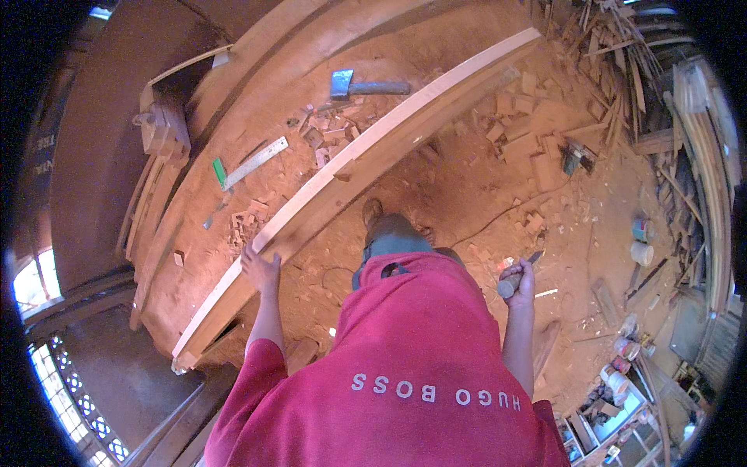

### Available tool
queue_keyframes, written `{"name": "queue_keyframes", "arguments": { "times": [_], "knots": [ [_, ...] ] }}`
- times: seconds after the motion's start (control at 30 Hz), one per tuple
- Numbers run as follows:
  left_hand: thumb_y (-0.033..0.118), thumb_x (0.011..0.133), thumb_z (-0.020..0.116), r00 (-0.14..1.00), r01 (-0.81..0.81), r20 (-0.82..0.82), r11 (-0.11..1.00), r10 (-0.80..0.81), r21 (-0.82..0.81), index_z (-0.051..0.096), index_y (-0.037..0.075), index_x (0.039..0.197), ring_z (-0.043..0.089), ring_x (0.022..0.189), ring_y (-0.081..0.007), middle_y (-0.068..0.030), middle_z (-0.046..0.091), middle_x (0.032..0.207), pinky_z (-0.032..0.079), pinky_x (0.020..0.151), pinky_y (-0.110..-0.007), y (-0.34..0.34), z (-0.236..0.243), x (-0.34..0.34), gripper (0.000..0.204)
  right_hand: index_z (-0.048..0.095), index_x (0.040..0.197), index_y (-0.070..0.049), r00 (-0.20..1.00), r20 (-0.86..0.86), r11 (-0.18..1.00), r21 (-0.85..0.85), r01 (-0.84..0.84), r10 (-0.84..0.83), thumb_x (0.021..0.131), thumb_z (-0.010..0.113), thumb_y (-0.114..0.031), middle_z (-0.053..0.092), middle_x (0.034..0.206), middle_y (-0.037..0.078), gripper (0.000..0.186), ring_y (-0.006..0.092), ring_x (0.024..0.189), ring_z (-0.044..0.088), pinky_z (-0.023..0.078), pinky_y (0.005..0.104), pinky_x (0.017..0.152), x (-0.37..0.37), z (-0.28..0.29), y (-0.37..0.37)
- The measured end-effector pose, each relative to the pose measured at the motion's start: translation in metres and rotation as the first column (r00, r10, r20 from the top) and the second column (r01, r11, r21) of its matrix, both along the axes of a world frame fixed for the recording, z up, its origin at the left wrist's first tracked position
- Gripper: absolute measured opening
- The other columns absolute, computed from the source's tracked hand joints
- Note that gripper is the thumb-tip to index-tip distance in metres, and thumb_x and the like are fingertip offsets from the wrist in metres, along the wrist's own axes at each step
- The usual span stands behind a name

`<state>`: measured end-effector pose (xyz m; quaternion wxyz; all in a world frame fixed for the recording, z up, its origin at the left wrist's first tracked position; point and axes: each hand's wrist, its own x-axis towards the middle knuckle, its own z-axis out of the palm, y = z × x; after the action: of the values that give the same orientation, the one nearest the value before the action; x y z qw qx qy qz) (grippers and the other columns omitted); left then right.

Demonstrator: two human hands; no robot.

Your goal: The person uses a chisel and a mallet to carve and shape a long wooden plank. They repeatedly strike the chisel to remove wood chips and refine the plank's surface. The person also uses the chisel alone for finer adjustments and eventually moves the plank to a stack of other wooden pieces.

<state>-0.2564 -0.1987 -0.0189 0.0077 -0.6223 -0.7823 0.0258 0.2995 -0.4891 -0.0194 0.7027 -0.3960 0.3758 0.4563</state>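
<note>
A long pale wooden beam (366, 140) runs diagonally across the dusty floor. My left hand (263, 268) rests on its near part, fingers apart along the edge. My right hand (520, 282), to the right of my body, is closed around a chisel (510, 287) with a round handle, its blade pointing up and right. Beyond the beam lie an axe (341, 84) with a dark handle and a metal try square (253, 162) with a green stock.
Wood offcuts (327, 132) and shavings litter the floor. A power tool (577, 156) with a cord lies right of the beam. Stacked timber (689, 156) lines the right side, with paint cans (641, 253) nearby. More long boards (148, 210) lie at left.
</note>
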Motion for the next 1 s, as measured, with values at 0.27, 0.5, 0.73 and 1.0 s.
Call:
{"name": "queue_keyframes", "arguments": {
  "times": [0.27, 0.5, 0.73, 1.0],
  "knots": [
    [0.034, 0.062, 0.086, 0.993, 0.041, -0.103, 0.977, -0.064, -0.207, 0.031, 0.016, 0.149, 0.029, 0.144, -0.0320, -0.0104, 0.038, 0.151, 0.028, 0.114, -0.054, 0.038, 0.005, -0.101, 0.104, 0.051, 0.081, -0.013, 0.957, 0.206, 0.942, -0.306, -0.135, 0.204, 0.090, 0.066, -0.024, 0.052, 0.062, 0.002, 0.020, 0.0172, 0.051, 0.055, 0.050, 0.0339, 0.047, -0.036, -0.062, -0.013],
    [0.036, 0.059, 0.090, 0.851, 0.519, 0.424, 0.620, -0.310, -0.589, 0.049, 0.009, 0.134, 0.064, 0.112, -0.0343, -0.0182, 0.067, 0.120, 0.049, 0.097, -0.045, 0.097, -0.030, -0.142, 0.090, 0.052, 0.084, -0.010, 0.952, 0.194, 0.824, -0.559, -0.093, 0.239, 0.091, 0.062, -0.024, 0.053, 0.061, 0.005, 0.019, 0.0199, 0.048, 0.055, 0.050, 0.0373, 0.045, -0.124, -0.113, -0.070],
    [0.034, 0.060, 0.089, 0.882, 0.472, 0.253, 0.720, -0.399, -0.509, 0.060, 0.008, 0.121, 0.068, 0.098, -0.0386, -0.0203, 0.071, 0.102, 0.054, 0.083, -0.048, 0.083, -0.042, -0.143, 0.073, 0.053, 0.092, -0.011, 0.976, 0.099, 0.858, -0.500, -0.118, 0.192, 0.093, 0.063, -0.027, 0.053, 0.062, 0.004, 0.019, 0.0202, 0.048, 0.055, 0.050, 0.0371, 0.043, -0.238, -0.141, -0.083],
    [0.045, 0.063, 0.083, 0.667, 0.744, 0.531, 0.496, -0.523, -0.447, 0.059, 0.007, 0.123, 0.067, 0.101, -0.0399, -0.0214, 0.070, 0.107, 0.053, 0.084, -0.047, 0.091, -0.041, -0.074, 0.075, 0.053, 0.097, -0.012, 0.966, 0.052, 0.794, -0.582, -0.176, 0.252, 0.094, 0.063, -0.029, 0.053, 0.064, 0.004, 0.020, 0.0202, 0.048, 0.056, 0.050, 0.0378, 0.043, -0.296, -0.123, -0.065]
  ]
}}
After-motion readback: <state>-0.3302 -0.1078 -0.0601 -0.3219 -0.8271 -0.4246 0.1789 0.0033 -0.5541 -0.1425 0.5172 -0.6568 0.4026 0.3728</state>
